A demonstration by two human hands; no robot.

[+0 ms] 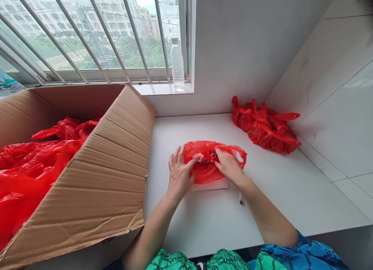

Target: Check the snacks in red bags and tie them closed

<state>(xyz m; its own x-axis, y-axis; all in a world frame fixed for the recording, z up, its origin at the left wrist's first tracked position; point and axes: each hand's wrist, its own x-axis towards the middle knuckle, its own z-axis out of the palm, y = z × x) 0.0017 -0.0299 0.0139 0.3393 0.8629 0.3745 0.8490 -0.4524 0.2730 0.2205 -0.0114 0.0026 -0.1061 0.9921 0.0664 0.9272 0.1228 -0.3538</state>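
Note:
A red plastic bag (204,171) lies flattened on the white table (279,192) in front of me. My left hand (179,173) rests on its left edge, fingers stretched up, thumb pressing the bag. My right hand (230,167) grips the bag's upper middle, fingers curled over the plastic near its handle loop. A pale card or sheet (210,185) shows under the bag's near edge.
A large cardboard box (110,173) with several red bags (32,165) stands at the left. A heap of folded red bags (266,126) sits at the back right by the tiled wall. A water bottle (177,64) stands on the windowsill. A small pen (241,198) lies by my right forearm.

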